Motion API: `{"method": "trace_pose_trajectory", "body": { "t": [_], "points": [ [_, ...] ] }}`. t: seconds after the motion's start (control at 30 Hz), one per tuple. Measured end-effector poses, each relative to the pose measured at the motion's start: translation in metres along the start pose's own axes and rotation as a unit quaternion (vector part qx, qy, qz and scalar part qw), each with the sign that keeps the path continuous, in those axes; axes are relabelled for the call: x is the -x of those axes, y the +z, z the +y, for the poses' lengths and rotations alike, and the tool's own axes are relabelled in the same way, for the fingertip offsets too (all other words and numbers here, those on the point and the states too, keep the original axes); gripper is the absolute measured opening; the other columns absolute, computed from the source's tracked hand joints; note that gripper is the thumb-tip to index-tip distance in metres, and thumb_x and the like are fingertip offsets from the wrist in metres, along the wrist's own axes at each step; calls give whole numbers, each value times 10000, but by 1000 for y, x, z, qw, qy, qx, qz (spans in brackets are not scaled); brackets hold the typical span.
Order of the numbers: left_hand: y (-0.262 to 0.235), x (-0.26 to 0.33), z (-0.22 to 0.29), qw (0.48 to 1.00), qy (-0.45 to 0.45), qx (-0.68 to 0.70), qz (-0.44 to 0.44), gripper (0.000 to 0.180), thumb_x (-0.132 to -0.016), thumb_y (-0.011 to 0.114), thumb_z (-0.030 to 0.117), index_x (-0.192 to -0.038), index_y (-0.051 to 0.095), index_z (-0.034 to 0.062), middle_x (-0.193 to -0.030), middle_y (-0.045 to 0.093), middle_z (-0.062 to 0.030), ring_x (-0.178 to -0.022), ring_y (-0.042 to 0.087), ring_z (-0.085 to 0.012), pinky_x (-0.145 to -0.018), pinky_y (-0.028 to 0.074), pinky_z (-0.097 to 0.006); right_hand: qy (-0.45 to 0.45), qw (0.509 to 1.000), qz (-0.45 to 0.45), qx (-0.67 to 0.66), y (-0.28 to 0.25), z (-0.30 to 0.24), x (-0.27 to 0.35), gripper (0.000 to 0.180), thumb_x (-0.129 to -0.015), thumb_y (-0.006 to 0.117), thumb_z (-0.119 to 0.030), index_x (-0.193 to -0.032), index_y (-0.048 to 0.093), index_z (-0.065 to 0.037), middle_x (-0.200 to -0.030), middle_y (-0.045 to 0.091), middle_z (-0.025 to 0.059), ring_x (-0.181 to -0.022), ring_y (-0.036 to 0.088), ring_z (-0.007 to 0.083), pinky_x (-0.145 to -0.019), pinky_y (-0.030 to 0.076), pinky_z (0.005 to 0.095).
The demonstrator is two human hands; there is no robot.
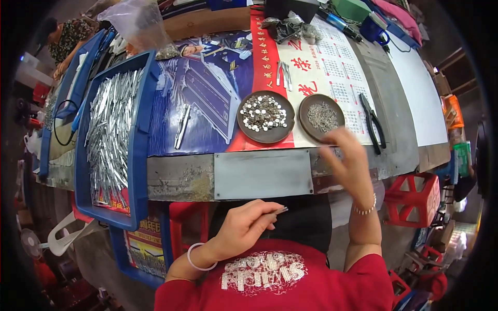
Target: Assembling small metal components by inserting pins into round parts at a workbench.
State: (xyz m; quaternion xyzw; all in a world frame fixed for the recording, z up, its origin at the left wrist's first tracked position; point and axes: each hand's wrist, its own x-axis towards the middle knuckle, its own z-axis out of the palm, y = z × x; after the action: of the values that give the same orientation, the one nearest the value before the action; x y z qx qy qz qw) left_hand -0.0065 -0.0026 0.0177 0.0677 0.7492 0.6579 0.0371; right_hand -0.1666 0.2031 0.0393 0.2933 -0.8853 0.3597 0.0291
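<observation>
My left hand (248, 227) is closed in front of my chest, near the table edge. The tip of a thin silver metal piece (281, 210) sticks out from its fingertips; the rest is hidden. My right hand (348, 161) is bent and blurred by motion at the near rim of a brown dish (305, 124) of small metal pins (322, 117). Whether its fingers hold anything does not show. Beside that dish, on the left, a larger brown dish (265, 139) holds small round silver discs (264, 111). A grey metal plate (263, 175) lies at the table's front edge.
A blue tray (137, 171) full of silver metal strips (111, 129) stands on the left. Several loose strips (182, 126) lie on the poster. Black-handled pliers (372, 123) lie right of the dishes. A red stool (413, 199) stands at right; another person (72, 39) sits far left.
</observation>
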Motion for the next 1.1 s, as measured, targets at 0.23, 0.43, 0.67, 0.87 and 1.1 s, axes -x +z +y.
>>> {"method": "trace_pose_trajectory", "body": {
  "t": [0.23, 0.43, 0.67, 0.87, 1.1],
  "points": [
    [-1, 8, -20, 894, -206, 399, -6, 223, -930, 528, 86, -1120, 551, -28, -871, 594, -50, -750, 600, -98, -709, 507, -236, 22, 976, -36, 213, 4, 49, -31, 147, -771, 647, -120, -877, 589, -37, -903, 578, 104, -882, 545, 285, -764, 377, 385],
    [-3, 6, -25, 850, -224, 477, -5, 191, -951, 493, 123, -1045, 560, -29, -834, 587, -56, -706, 592, -113, -649, 500, -231, -3, 994, 20, 106, -1, 50, -42, 80, -779, 630, -70, -802, 633, 7, -754, 586, 130, -700, 580, 300, -630, 439, 364],
    [-1, 0, -22, 796, -235, 558, -8, 197, -950, 500, 155, -1024, 563, -17, -794, 576, -55, -656, 573, -122, -613, 492, -231, 138, 975, 6, -174, -3, 64, -44, 109, -829, 638, -58, -884, 662, 33, -725, 622, 7, -638, 522, 48, -593, 421, 195],
    [2, -5, -20, 748, -261, 611, -10, 185, -955, 485, 170, -1005, 556, 7, -765, 547, -55, -577, 499, -120, -550, 421, -244, 234, 901, 16, -366, -8, 61, -45, 109, -835, 628, -42, -922, 653, 18, -776, 653, 53, -677, 597, 83, -596, 464, 202],
    [5, -7, -27, 669, -275, 691, -3, 191, -954, 491, 203, -1024, 543, 33, -781, 540, -42, -584, 501, -102, -520, 403, -224, 145, 927, -104, -331, 10, -18, -8, 143, -844, 569, 7, -965, 644, 19, -812, 621, 30, -687, 546, 73, -619, 446, 207]
  ]
}}
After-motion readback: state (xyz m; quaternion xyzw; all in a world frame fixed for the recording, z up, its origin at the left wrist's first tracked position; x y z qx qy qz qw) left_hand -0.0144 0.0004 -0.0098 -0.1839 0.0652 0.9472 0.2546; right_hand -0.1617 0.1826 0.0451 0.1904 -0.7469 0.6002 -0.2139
